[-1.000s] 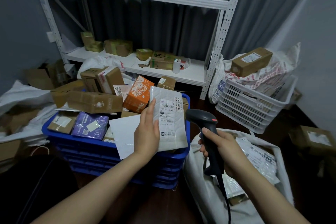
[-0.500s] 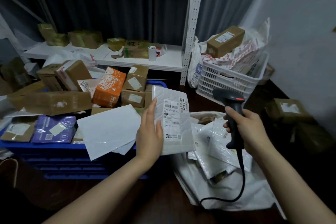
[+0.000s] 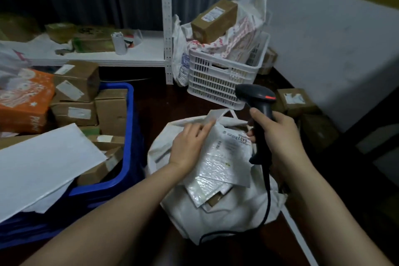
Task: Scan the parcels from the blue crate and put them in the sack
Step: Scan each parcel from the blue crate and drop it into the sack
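1. While my left hand (image 3: 190, 144) lies palm down over the mouth of the white sack (image 3: 216, 211), the white bubble mailer (image 3: 224, 157) sits under it and just to its right. It is inside the sack opening, label up, on top of other mailers (image 3: 205, 188).
2. Left grip: the fingers (image 3: 203, 129) lie fairly straight across the mailer's left edge and the thumb is hidden. I can't tell if the hand pinches the mailer or only rests on it.
3. Right hand (image 3: 278, 136): fist wrapped firmly round the handle of the black scanner (image 3: 254, 93). The scanner head sticks up above the fist and has a red mark on top. The fist is just right of the mailer, over the sack's right rim.
4. The cable (image 3: 268, 196) drops from below the right fist, runs down over the sack and curls toward me.
5. The blue crate (image 3: 129, 136) is just left of the left hand, beside the sack. It holds brown boxes (image 3: 75, 80), an orange box (image 3: 23, 101) and a large white flat parcel (image 3: 43, 157) lying on top at the near side.
6. Beyond the right hand is a white slatted basket (image 3: 216, 84) stuffed with bags, with a brown carton (image 3: 213, 20) on top.
7. Well beyond the left hand is a white shelf (image 3: 108, 58) with more boxes. A small brown box (image 3: 295, 99) sits on the floor right of the scanner.
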